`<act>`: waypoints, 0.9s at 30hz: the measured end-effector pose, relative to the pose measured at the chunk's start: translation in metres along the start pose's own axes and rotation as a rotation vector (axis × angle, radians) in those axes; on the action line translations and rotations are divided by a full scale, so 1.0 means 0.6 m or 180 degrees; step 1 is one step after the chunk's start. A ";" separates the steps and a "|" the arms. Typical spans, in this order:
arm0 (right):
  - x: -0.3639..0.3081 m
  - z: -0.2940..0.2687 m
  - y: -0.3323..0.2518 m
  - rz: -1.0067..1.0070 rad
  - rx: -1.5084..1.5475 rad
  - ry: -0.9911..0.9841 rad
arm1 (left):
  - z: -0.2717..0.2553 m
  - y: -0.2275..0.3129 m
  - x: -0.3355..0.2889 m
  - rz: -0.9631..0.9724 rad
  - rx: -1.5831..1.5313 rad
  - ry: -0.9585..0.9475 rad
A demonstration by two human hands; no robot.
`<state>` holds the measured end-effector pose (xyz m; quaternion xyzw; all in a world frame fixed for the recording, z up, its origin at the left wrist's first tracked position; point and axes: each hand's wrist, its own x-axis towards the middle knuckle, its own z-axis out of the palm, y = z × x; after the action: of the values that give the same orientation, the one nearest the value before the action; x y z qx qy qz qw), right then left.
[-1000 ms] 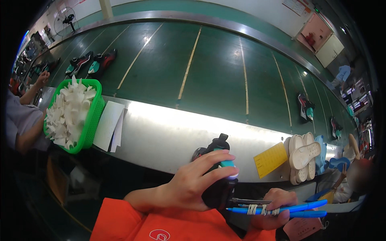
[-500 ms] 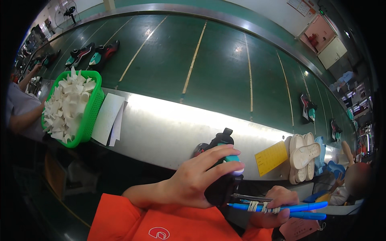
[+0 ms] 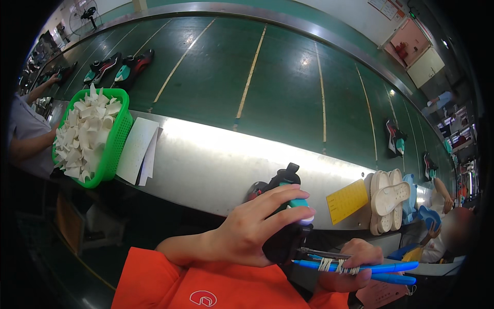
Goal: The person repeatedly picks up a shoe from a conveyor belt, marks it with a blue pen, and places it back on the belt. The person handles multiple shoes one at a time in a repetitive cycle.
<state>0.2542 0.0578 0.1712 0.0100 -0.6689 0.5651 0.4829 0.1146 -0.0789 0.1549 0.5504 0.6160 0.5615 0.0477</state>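
My left hand (image 3: 252,224) is closed round a black shoe (image 3: 280,244) with a teal and white patch, its fingers lying over the teal part. The shoe is tilted at the near edge of the metal ledge, and my palm hides much of it. Low on the right, my right hand (image 3: 355,257) grips two blue pens (image 3: 388,267) bound together with pale bands. A thin metal tool (image 3: 324,254) lies along the pens in the same grip, its tip close to the shoe; its kind cannot be made out.
A green basket (image 3: 122,123) heaped with white scraps stands left, beside white paper sheets (image 3: 138,149). Rightward on the ledge (image 3: 206,170) are a yellow card (image 3: 347,202) and cream soles (image 3: 389,200). Shoes (image 3: 395,139) sit on the green conveyor (image 3: 206,77). Co-workers flank me.
My hands, the shoe and the pens keep nearly the same place. The conveyor's stripes have shifted slightly right. At the right, a co-worker's hands and blue piece have moved.
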 end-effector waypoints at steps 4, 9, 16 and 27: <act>0.002 -0.004 0.000 0.0043 0.0017 -0.0096 | 0.001 -0.003 -0.001 0.0057 0.0011 -0.0022; 0.001 -0.008 0.000 -0.0017 -0.0103 -0.0143 | 0.003 -0.002 0.001 0.0066 -0.0015 -0.0044; 0.063 -0.016 -0.008 -0.0389 -0.0398 -0.1529 | -0.006 -0.003 0.006 -0.0131 -0.0008 -0.0070; 0.126 -0.014 -0.036 -0.0571 -0.1012 -0.2711 | -0.011 -0.001 0.031 -0.0141 0.0089 0.0095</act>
<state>0.2310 0.0965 0.2362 0.2250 -0.8825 0.3572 0.2076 0.1023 -0.0692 0.1675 0.5288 0.6364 0.5598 0.0432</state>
